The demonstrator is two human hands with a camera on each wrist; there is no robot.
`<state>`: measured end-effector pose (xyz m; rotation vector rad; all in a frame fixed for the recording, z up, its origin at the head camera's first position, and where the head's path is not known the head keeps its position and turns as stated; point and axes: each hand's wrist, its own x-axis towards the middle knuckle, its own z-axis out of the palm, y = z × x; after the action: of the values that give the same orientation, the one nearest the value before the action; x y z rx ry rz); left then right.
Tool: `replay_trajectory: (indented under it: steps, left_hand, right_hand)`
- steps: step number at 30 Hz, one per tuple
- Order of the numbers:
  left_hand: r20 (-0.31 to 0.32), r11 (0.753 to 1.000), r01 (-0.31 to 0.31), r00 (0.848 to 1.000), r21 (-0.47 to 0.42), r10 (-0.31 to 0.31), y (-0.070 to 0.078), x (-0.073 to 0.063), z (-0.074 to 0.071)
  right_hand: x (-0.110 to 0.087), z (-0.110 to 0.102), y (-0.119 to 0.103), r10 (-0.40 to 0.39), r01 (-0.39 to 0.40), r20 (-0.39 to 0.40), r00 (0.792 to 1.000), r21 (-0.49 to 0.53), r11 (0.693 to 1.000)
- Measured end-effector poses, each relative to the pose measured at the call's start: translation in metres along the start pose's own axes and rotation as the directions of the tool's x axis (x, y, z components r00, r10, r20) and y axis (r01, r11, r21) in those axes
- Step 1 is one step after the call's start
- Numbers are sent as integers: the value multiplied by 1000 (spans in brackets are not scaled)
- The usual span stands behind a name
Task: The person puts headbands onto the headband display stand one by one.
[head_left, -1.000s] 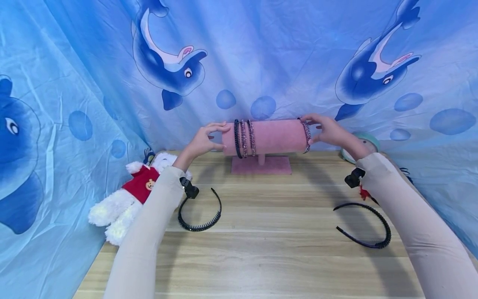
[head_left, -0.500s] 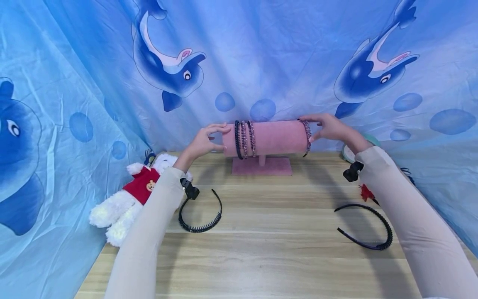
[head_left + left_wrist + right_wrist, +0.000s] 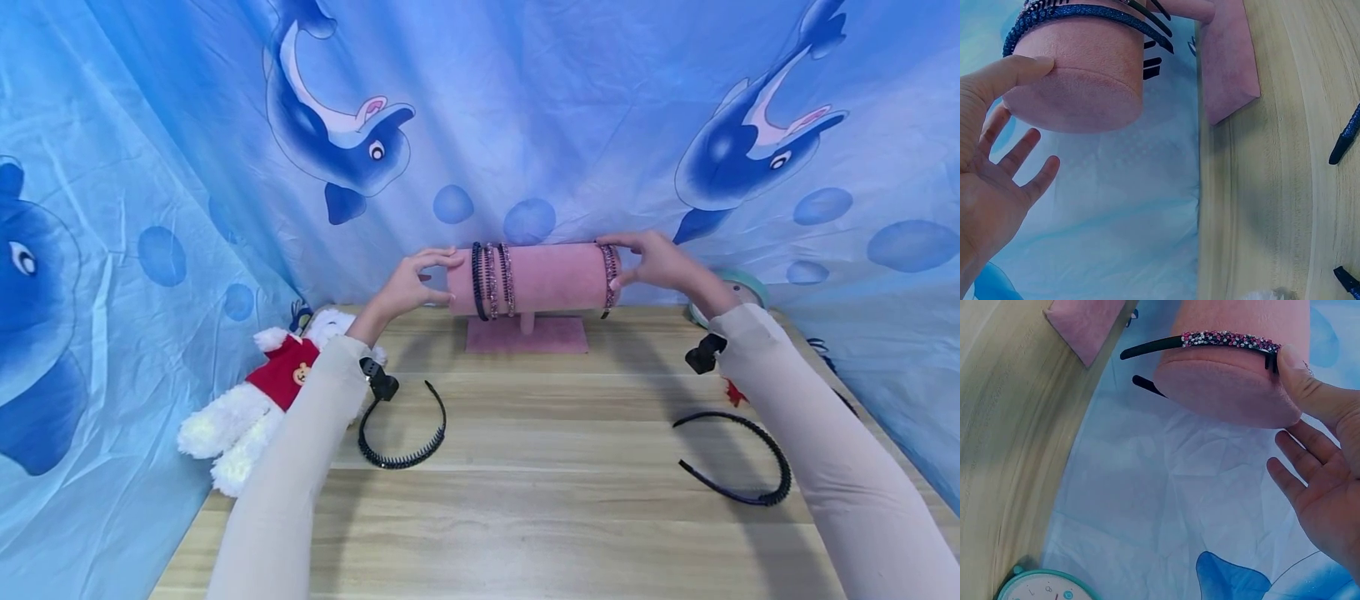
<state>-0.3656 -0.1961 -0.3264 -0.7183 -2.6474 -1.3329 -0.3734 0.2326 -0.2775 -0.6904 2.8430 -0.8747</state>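
Note:
A pink padded headband stand [image 3: 558,279] stands at the back of the table, its roll lying sideways on a post and flat base. My left hand [image 3: 408,283] grips the roll's left end, thumb in front and index finger on top; its other fingers are spread below the end in the left wrist view. Near that end sit a dark blue glittery headband [image 3: 1079,10] and several others. At the right end, my right hand [image 3: 663,260] holds a headband with pink and silver beads [image 3: 1229,340] between thumb and forefinger. That headband lies around the roll, just in from its end.
Two dark toothed headbands lie on the table, one at left [image 3: 405,460] and one at right [image 3: 782,471]. A white plush bear in a red shirt [image 3: 279,373] lies by the left sleeve. A green-rimmed clock [image 3: 1047,590] and a red ornament [image 3: 734,392] are at right.
My right hand has slid the beaded headband leftward, from the very end of the roll a little further onto it. My left hand has kept its place.

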Motion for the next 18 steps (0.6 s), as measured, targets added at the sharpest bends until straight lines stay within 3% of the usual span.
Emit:
replay_trajectory:
  steps: [3, 10, 13, 18]
  left_hand:
    - [8, 1000, 4, 1000, -3, -4, 1, 0, -1]
    - [36, 1000, 10, 999, -7, -10, 37, -13, -6]
    - [38, 1000, 10, 999, -12, -9, 37, -12, -6]
    - [26, 1000, 8, 1000, -14, -7, 15, -2, -3]
  right_hand:
    - [1, 3, 2, -14, 14, -17, 1000, 2, 1000]
    - [4, 11, 1, -30, 28, -70, 997, -29, 999]
    - [6, 16, 1, -55, 52, -104, 993, -31, 998]
    - [11, 23, 0, -92, 94, -125, 988, 8, 996]
